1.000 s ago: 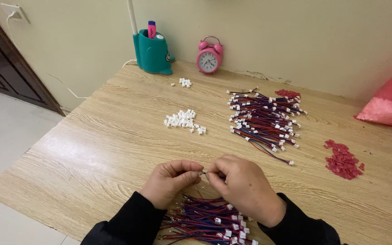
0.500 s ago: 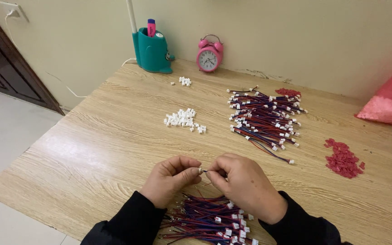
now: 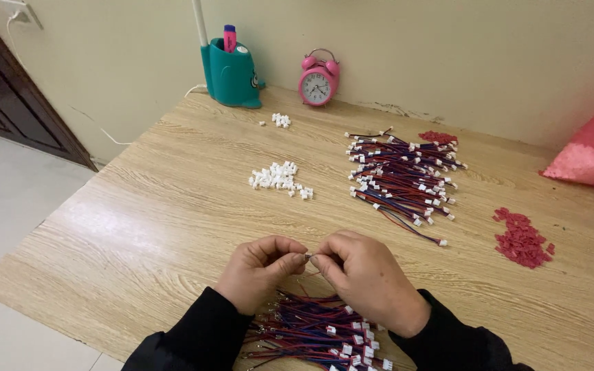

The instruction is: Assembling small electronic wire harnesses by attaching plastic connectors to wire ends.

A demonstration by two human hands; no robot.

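Wire end [image 3: 309,257] pinched btwn both hands' fingers [image 3: 290,261].

pink bag [image 3: 592,151] cut off, pinched part [image 3: 308,257] too small

The desk [image 3: 139,227] is pale wood-grain laminate with a soft sheen. The wires [image 3: 317,330] have smooth red and blue plastic coating, with white plastic plugs [image 3: 278,176]. The clock [image 3: 318,80] and teal holder [image 3: 232,72] look glossy plastic.
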